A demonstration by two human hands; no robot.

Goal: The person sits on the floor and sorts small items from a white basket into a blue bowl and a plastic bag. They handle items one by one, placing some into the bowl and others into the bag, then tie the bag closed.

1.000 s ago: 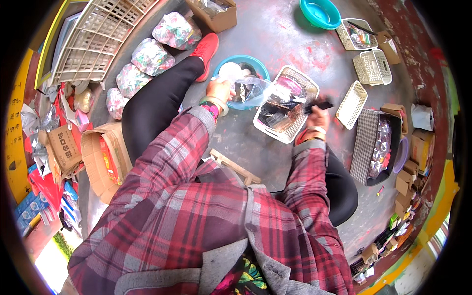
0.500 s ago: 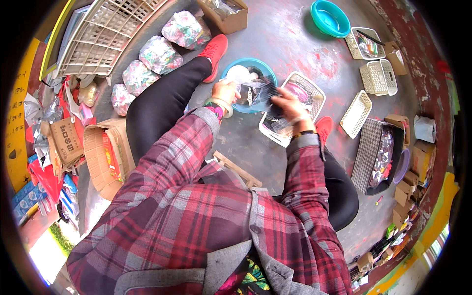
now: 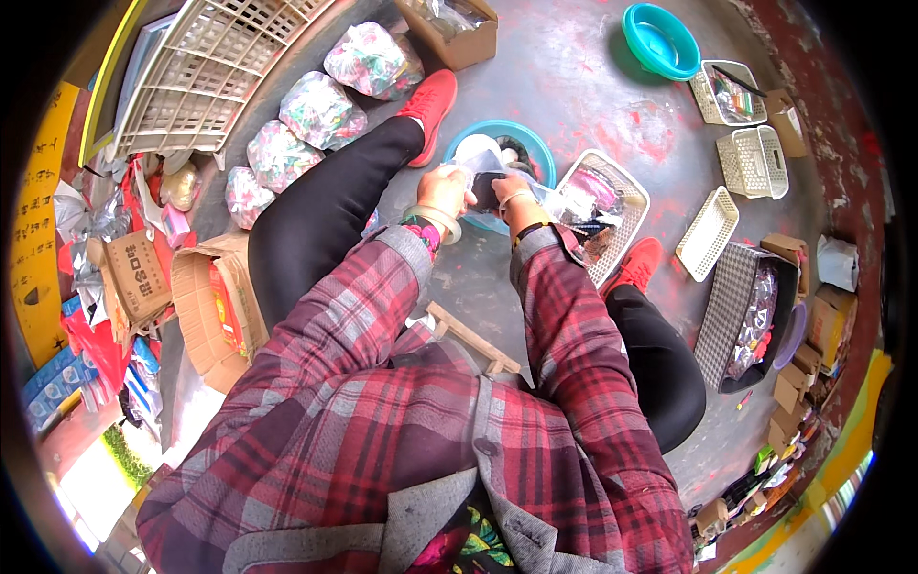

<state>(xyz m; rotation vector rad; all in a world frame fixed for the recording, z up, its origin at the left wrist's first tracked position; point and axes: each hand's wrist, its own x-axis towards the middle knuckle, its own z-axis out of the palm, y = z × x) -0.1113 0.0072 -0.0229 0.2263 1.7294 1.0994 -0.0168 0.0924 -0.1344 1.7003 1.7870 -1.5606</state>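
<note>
My left hand (image 3: 444, 193) is closed on the edge of a clear plastic bag (image 3: 486, 160), above the teal basin (image 3: 548, 158) between my feet. Close beside it, my right hand (image 3: 513, 188) has curled fingers at the bag's opening. A black item (image 3: 485, 194) shows between the two hands; its kind is hard to make out, and my right fingers cover part of it. Inside the basin lie a round white thing and dark pieces. To the right stands a white plastic basket (image 3: 638, 212) with pink and dark packaged items.
Several stuffed clear bags (image 3: 314, 107) line the floor at left, near an open cardboard box (image 3: 212, 330). Teal basins (image 3: 660, 40) and white baskets (image 3: 709, 232) stand at right, beside a checkered box (image 3: 729, 308). A wooden stool edge (image 3: 470, 338) shows below my hands.
My right hand has moved left from over the white basket to the bag, bringing the black item with it. The left hand stays at the bag, and the view has shifted slightly.
</note>
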